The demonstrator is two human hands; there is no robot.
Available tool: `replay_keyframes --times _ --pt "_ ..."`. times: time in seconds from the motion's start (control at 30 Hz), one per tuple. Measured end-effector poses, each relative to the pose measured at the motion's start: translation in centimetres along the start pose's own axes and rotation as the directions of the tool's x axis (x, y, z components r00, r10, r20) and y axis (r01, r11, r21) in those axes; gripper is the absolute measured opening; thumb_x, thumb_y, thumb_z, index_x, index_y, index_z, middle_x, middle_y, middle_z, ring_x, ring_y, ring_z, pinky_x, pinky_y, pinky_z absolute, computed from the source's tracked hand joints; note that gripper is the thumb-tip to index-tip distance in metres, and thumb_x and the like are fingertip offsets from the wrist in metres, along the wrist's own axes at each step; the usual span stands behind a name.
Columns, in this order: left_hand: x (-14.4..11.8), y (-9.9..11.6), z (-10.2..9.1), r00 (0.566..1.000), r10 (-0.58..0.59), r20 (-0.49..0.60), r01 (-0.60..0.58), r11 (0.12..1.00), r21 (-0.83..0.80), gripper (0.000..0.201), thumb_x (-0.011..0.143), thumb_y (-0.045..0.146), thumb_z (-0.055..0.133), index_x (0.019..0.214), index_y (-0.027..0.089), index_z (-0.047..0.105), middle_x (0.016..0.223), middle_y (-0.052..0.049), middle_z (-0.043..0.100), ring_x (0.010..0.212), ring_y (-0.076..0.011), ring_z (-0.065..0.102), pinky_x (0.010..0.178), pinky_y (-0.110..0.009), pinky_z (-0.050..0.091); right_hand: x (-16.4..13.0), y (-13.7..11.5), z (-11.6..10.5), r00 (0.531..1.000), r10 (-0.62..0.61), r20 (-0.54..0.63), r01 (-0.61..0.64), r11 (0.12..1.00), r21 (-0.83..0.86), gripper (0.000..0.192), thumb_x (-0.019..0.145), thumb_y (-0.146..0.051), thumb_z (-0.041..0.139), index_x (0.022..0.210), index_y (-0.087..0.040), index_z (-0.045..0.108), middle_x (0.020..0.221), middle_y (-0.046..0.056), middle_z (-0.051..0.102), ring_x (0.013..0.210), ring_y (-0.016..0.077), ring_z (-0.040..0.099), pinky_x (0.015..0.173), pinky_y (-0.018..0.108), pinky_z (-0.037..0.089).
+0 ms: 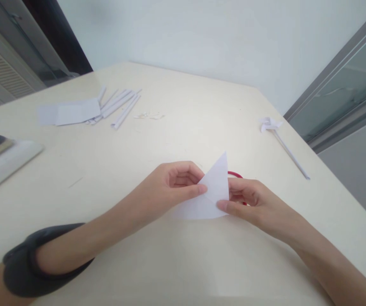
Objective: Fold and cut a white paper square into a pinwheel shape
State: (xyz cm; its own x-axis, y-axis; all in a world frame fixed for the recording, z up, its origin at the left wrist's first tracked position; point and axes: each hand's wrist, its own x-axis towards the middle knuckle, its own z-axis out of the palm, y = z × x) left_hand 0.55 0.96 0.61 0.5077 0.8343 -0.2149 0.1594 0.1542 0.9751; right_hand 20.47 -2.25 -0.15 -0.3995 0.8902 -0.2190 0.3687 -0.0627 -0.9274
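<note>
A white sheet of paper (216,180), folded into a triangle with its tip pointing up and away, is between my two hands above the table. My left hand (183,180) pinches its left side, thumb on the near face and fingers curled behind. At the lower right corner, my right hand (245,197) grips it the same way, thumb in front. Behind the paper and my right hand lies something with a red loop (235,174), mostly hidden, so its kind is unclear.
On the cream table (176,263), several rolled paper sticks (119,104) lie at the back left beside flat paper sheets (77,112) and small paper scraps (149,115). A paper pinwheel (270,124) on a stick lies at the right. A white-edged object (10,157) stands at the left edge.
</note>
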Motion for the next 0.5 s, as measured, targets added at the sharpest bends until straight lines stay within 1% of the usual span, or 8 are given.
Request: replay_keyframes --times 0.03,0.1,0.2,0.3,0.33,0.43,0.5 --pt "0.0 -0.1 0.0 1.000 -0.006 0.017 0.006 1.000 0.000 0.008 0.076 0.023 0.062 0.072 0.018 0.057 0.076 0.001 0.067 0.069 -0.0138 0.062 0.061 -0.024 0.047 0.0 -0.1 0.0 1.000 -0.008 0.006 0.008 1.000 -0.013 0.013 0.084 -0.032 0.058 0.081 -0.019 0.062 0.074 0.001 0.057 0.077 0.0190 0.057 0.070 0.033 0.048" --pt "0.0 -0.1 0.1 0.999 -0.020 0.043 0.021 1.000 -0.006 0.008 0.075 0.021 0.063 0.069 0.018 0.057 0.073 0.002 0.067 0.067 -0.0133 0.062 0.060 -0.023 0.046 0.0 -0.2 0.1 1.000 -0.027 0.011 0.028 0.999 -0.024 0.010 0.085 -0.029 0.057 0.083 -0.020 0.062 0.077 0.001 0.057 0.079 0.0187 0.056 0.073 0.033 0.047" --pt "-0.1 0.0 0.1 0.994 -0.034 0.100 0.031 0.999 0.031 0.007 0.074 0.023 0.063 0.071 0.018 0.060 0.075 0.000 0.067 0.072 -0.0161 0.062 0.064 -0.027 0.047 0.0 -0.2 0.3 0.999 -0.043 -0.029 0.043 0.999 0.002 0.008 0.084 -0.028 0.058 0.083 -0.020 0.062 0.079 0.001 0.058 0.081 0.0190 0.057 0.074 0.034 0.047" --pt "-0.5 0.4 0.0 0.988 -0.051 0.146 0.036 0.994 0.105 0.006 0.076 0.025 0.061 0.075 0.018 0.062 0.080 -0.001 0.067 0.079 -0.0186 0.062 0.070 -0.030 0.047 0.1 0.0 0.3 0.999 -0.031 -0.043 0.034 0.996 0.087 0.009 0.083 -0.028 0.060 0.083 -0.020 0.063 0.082 0.002 0.059 0.083 0.0199 0.058 0.073 0.033 0.048" --pt "-0.6 0.6 0.0 0.987 -0.055 0.150 0.037 0.992 0.120 0.006 0.076 0.025 0.060 0.075 0.019 0.063 0.081 -0.001 0.066 0.080 -0.0187 0.062 0.071 -0.030 0.047 0.1 0.0 0.3 0.999 -0.025 -0.035 0.029 0.991 0.128 0.010 0.083 -0.028 0.060 0.088 -0.021 0.063 0.086 0.003 0.060 0.083 0.0198 0.059 0.073 0.033 0.048" --pt "-0.7 0.8 0.0 0.990 -0.060 0.130 0.039 0.987 0.153 0.006 0.076 0.024 0.061 0.074 0.019 0.062 0.078 0.000 0.065 0.078 -0.0177 0.061 0.069 -0.029 0.047 0.0 -0.2 0.2 0.999 -0.008 -0.034 0.016 0.971 0.239 0.021 0.082 -0.026 0.062 0.102 -0.024 0.062 0.096 0.003 0.061 0.083 0.0174 0.059 0.068 0.028 0.047" --pt "-0.6 0.9 0.0 0.993 -0.042 0.107 0.023 0.983 0.181 0.006 0.076 0.025 0.061 0.077 0.019 0.063 0.079 0.000 0.064 0.077 -0.0168 0.060 0.069 -0.028 0.047 -0.1 -0.4 0.0 0.999 0.003 -0.053 0.011 0.961 0.278 0.021 0.082 -0.025 0.063 0.103 -0.024 0.061 0.096 0.002 0.060 0.079 0.0145 0.058 0.062 0.024 0.045"
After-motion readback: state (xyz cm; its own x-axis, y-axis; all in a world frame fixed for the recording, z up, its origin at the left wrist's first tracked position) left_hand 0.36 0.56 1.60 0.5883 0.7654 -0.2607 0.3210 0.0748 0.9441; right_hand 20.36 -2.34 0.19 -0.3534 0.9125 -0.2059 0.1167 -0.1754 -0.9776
